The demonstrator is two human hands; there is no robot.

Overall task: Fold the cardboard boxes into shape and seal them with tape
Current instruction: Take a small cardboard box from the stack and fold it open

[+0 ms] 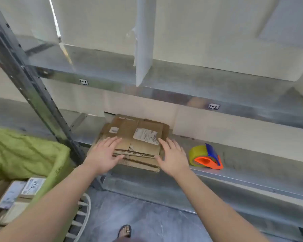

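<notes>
Hands: two, both mine and bare. My left hand (103, 155) lies flat with fingers spread on the left part of the stack, thumb hooked at its front edge. My right hand (171, 155) is likewise splayed on the right part, thumb at the front edge. Neither pinches anything.
Cardboard boxes: one stack of flattened boxes (135, 137) at frame centre, on the lower metal shelf (252, 165). I see several layers at the front edge, but the exact count I cannot tell. Brown corrugated card, creased and torn at the edges.
Labels: two on the top sheet, a large white shipping label (145, 134) and a smaller sticker (113, 130).
Tape: one dispenser (205, 157) right of the stack and apart from it, on the same shelf. Orange plastic frame, blue guard, yellowish clear roll.
Shelving: galvanised, dull grey, with an upper shelf (164, 84) above carrying two small tags and white upright dividers.
Around: a green cloth (24, 154) at left over a basket, with packages (16, 194) below it. A slanting perforated post (42, 102) stands left of the stack.
Floor: grey, with my sandalled foot (125, 231) at bottom centre.
</notes>
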